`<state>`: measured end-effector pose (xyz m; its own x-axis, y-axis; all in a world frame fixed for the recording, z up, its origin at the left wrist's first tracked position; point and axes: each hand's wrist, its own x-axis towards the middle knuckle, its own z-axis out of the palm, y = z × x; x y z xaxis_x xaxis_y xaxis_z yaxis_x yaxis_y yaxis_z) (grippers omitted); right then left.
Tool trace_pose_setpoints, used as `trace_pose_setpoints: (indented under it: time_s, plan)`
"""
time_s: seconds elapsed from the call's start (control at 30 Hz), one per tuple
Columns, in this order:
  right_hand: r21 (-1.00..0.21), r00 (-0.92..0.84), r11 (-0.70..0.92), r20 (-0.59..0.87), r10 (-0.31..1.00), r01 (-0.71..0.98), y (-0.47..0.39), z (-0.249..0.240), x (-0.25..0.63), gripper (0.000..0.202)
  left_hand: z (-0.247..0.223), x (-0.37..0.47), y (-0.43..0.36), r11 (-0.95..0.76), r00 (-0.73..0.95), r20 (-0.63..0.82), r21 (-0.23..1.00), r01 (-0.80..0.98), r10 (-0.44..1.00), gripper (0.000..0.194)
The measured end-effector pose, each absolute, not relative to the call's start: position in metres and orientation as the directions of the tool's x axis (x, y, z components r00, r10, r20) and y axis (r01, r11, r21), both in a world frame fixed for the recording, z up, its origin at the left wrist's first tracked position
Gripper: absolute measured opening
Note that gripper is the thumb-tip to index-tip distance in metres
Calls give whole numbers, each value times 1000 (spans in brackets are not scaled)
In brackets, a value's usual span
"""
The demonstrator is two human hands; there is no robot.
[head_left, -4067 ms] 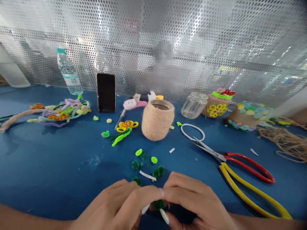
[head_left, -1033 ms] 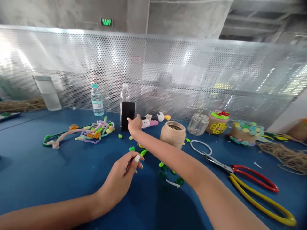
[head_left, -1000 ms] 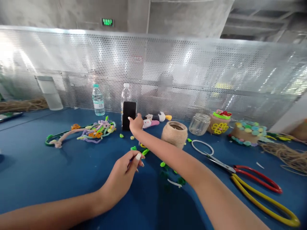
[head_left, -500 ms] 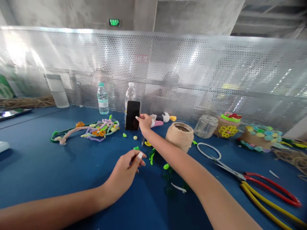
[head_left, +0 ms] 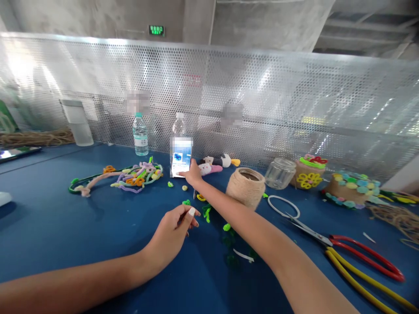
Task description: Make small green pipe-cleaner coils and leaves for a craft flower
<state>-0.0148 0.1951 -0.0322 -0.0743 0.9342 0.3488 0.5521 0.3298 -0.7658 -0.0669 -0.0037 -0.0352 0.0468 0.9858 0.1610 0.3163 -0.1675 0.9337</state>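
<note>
My right hand point(head_left: 193, 173) grips the lower right side of a phone point(head_left: 181, 158), its thumb over the bottom of the lit screen. The phone stands upright against a clear bottle with a white cap point(head_left: 179, 125). Nearer to me, my left hand point(head_left: 178, 222) hovers over the table with thumb and fingers pressed together; anything between them is hidden. Beyond my right forearm sits a twine-wrapped jar point(head_left: 244, 187). Small green fuzzy pieces point(head_left: 207, 213) lie between my hands.
Fuzzy wire flowers point(head_left: 139, 174) lie at the left, near a teal-capped bottle point(head_left: 141, 137). On the right are a glass jar point(head_left: 280, 173), two decorated pots point(head_left: 307, 174), point(head_left: 353, 189), a white ring point(head_left: 284, 206) and scissors point(head_left: 327, 240). A perforated metal screen point(head_left: 209, 96) stands behind.
The phone's screen has gone from dark to lit. My right thumb has moved down to the bottom of the screen. My left hand has stayed in place.
</note>
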Motion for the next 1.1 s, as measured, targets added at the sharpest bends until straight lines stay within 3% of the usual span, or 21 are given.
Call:
trace_pose_setpoints:
  time_s: [0.6,0.83,0.93,1.03,1.1]
  plan:
    - [-703,-61,281,322,945,653,173,-16,-17,34,-36,-69,-4,-171,81,152,929,328,985,30]
    - [-717,-98,439,465,880,541,95,27,16,52,-32,-67,-11,-204,148,161,916,345,976,29]
    - [-737,-184,575,548,816,356,45,31,60,40,-29,-65,-17,-271,217,198,880,390,956,26]
    - [-593,-218,673,657,722,441,2,14,113,27,-28,-63,-22,-361,288,255,831,424,923,24]
    - [-391,-411,736,640,649,553,-16,-5,145,23,-28,-62,-24,-436,327,309,776,455,893,23]
